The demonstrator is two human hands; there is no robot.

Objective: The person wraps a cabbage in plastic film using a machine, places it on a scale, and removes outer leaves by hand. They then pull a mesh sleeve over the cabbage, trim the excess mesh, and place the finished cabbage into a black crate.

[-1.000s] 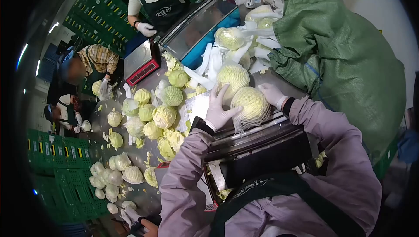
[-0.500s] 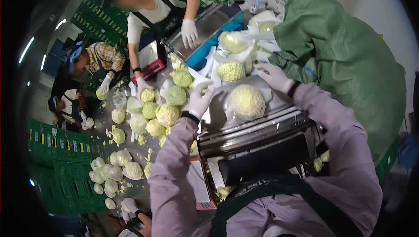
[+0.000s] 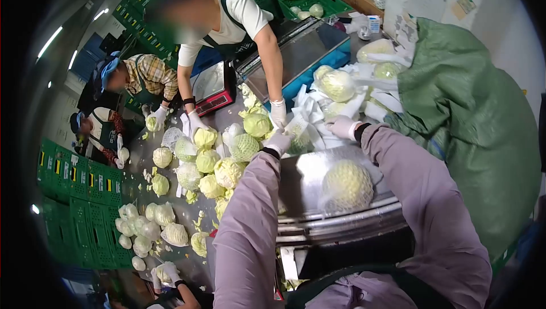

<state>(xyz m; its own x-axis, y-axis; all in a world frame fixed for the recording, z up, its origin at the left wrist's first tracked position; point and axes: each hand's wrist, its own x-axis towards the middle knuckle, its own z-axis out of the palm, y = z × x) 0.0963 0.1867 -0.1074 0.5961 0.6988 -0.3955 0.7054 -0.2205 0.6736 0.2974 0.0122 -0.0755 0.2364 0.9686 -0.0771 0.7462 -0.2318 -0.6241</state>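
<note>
My left hand (image 3: 280,140), in a white glove, has its fingers curled at the edge of a netted green cabbage (image 3: 300,138) just past the metal machine top. My right hand (image 3: 343,127), gloved too, reaches over the far edge with its fingers apart, beside white netting and wrap. Below my hands a pale cabbage in a net (image 3: 348,186) rests on the shiny metal plate (image 3: 301,175), clear film around its base. A co-worker's gloved hand (image 3: 277,114) comes down right beside my left hand. Behind lies a wrapped cabbage (image 3: 336,85).
Loose and netted cabbages (image 3: 228,172) crowd the table to the left, with wrapped ones (image 3: 142,226) farther along. A large green sack (image 3: 472,138) bulges at the right. Across stand a red-edged scale (image 3: 211,103) and a blue-sided machine (image 3: 324,61). Green crates (image 3: 85,212) are stacked far left.
My view has shifted, and both hands have reached forward beyond the plate. The netted cabbage has moved left toward my left hand. The co-worker opposite has leaned in and lowered a hand beside mine.
</note>
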